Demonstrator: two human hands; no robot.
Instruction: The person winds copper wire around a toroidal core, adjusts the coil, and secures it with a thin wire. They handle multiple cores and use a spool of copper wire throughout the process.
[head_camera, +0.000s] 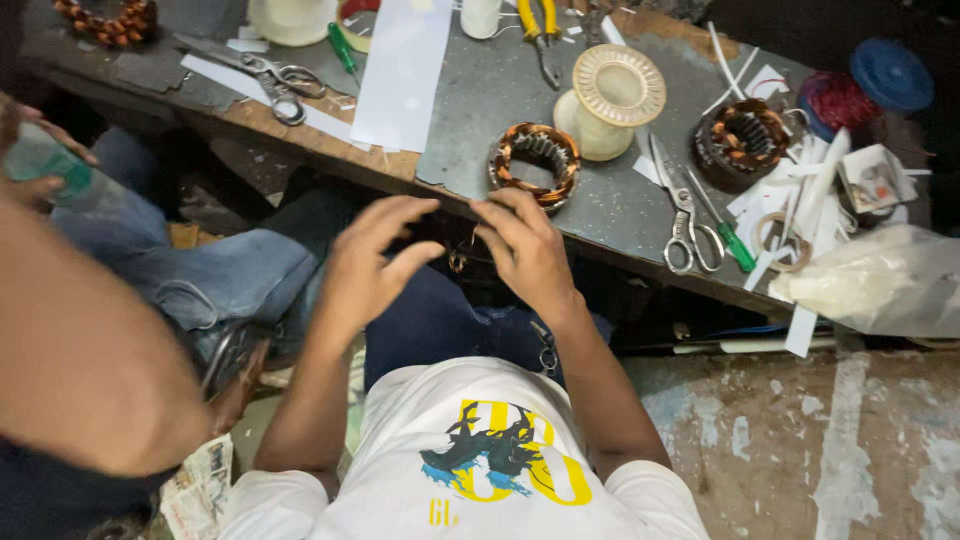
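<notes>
- Head view is showing the left hand (368, 262) hanging spread and released, fingers fanning out and the thumb pointing toward the other hand, gripping nothing.
- The right hand (525, 245) is curling its fingers down at the near edge of the bench (620, 200); whether it is pinching anything I cannot tell.
- A small coppery bit of wire (458, 262) is dangling in the gap between the two hands, just below the bench edge, over the lap in dark jeans; its contact with either hand is too fine to make out.
- A copper-wound stator (535, 163) is lying on the bench just beyond the right hand's fingertips.
- A cream plastic spool (612, 98) is sitting just behind that stator.
- To the right, a pair of scissors (683, 215) and a green-handled screwdriver (728, 235) are lying side by side, with a darker stator (742, 140) behind them among white strips.
- Further left on the bench, a white paper sheet (403, 70) and a second pair of scissors (265, 75) are resting.
- At the left edge, another person's forearm (80, 340) is crossing the foreground, that person's hand wrapping a clear bottle (45, 170).
</notes>
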